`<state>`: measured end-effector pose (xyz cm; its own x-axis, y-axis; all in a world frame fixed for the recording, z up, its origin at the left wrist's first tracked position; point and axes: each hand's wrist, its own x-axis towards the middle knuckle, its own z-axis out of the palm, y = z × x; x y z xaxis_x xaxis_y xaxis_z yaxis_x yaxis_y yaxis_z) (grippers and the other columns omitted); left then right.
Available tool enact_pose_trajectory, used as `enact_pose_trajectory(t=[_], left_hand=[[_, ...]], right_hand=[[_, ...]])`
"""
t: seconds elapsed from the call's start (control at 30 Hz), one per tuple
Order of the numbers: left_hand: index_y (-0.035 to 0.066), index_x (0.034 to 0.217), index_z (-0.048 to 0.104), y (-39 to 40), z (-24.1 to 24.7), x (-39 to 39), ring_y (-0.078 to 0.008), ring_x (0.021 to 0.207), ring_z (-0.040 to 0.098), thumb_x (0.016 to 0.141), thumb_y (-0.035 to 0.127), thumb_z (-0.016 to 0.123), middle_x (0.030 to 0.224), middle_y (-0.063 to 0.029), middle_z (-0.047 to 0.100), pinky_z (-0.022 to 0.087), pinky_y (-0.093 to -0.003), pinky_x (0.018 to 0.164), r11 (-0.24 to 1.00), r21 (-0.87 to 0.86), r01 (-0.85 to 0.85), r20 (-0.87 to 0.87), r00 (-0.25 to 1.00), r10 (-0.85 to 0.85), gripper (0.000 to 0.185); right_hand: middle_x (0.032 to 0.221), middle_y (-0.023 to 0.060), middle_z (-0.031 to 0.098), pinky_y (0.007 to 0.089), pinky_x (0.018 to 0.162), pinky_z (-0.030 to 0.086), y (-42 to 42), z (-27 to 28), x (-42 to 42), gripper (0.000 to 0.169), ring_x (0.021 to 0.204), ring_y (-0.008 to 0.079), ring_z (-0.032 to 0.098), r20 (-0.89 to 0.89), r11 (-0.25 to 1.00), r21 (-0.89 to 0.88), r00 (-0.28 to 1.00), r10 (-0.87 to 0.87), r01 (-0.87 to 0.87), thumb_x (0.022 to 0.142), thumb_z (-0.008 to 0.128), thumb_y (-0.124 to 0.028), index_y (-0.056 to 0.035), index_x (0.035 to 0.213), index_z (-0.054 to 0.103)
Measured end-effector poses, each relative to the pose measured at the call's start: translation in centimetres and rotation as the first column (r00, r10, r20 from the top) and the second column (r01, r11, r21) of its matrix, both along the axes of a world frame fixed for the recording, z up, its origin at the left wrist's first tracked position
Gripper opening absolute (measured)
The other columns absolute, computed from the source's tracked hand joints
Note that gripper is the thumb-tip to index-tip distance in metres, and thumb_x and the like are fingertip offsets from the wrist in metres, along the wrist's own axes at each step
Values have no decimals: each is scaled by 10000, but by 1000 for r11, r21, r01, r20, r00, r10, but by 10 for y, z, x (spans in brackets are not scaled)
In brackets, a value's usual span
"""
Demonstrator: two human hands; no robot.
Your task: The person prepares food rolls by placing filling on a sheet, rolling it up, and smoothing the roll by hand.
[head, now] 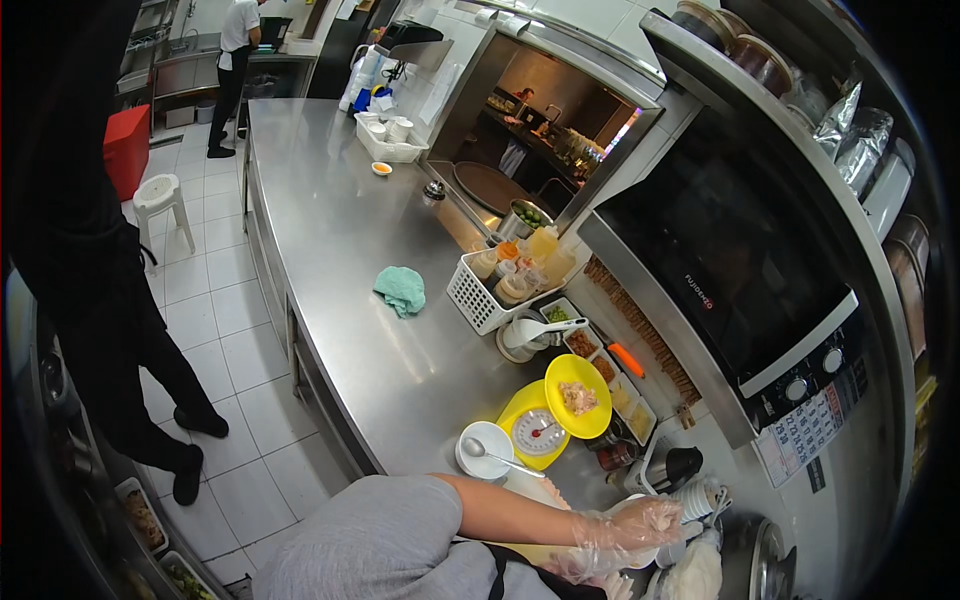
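My left hand, in a clear plastic glove, reaches across the counter close to a stack of small white cups. Its fingers are curled, and whether they grip anything is hidden. Below it, at the picture's bottom edge, part of my gloved right hand shows; most of it is cut off. A filled plastic bag lies just beyond the hands. Nearby stands a yellow dial kitchen scale, its yellow pan bearing chopped pale meat. Beside it, a metal spoon rests in a white bowl.
Along the wall are a white basket of squeeze bottles, ingredient trays and an orange-handled tool. A green cloth lies on the steel counter. A microwave overhangs it. One person in black stands behind; another is farther off.
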<state>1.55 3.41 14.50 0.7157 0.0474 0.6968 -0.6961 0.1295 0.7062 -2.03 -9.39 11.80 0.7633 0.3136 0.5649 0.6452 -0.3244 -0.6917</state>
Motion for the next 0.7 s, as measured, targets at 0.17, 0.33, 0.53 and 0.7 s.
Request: enact_pose_trajectory(t=[0.17,0.33,0.53,0.7], left_hand=[[49,836,543,24,11,-38,-175,740,534,810,239,653,780,-63,551,424,-307,673,989,-135,-58,-54,997,52,222],[107,1158,455,14,-66,-14,-101,906,501,830,282,660,997,-11,522,419,-244,768,751,-635,182,-337,809,-481,424],[52,1165,490,4,-117,-17,-151,820,544,715,342,733,944,-51,558,450,-280,703,843,98,529,-525,747,-408,588],[67,1106,563,12,-133,-11,-167,768,565,639,253,736,864,-61,593,450,-301,712,815,249,524,-407,820,-403,532]], right_hand=[[1135,105,567,392,901,421,-2,-21,16,447,1042,220,537,-421,742,666,861,285,80,836,643,-321,-84,1203,545],[1153,84,556,388,904,423,-20,-6,37,494,1048,193,535,-414,443,884,692,592,149,821,664,-355,-103,1222,525],[1214,94,492,380,935,387,8,-12,20,539,1061,184,494,-271,687,724,891,363,-59,891,578,-361,-87,1315,391],[1142,91,497,369,892,411,-26,-49,47,541,1010,189,501,-411,868,479,907,92,129,899,567,-302,-50,1326,354]])
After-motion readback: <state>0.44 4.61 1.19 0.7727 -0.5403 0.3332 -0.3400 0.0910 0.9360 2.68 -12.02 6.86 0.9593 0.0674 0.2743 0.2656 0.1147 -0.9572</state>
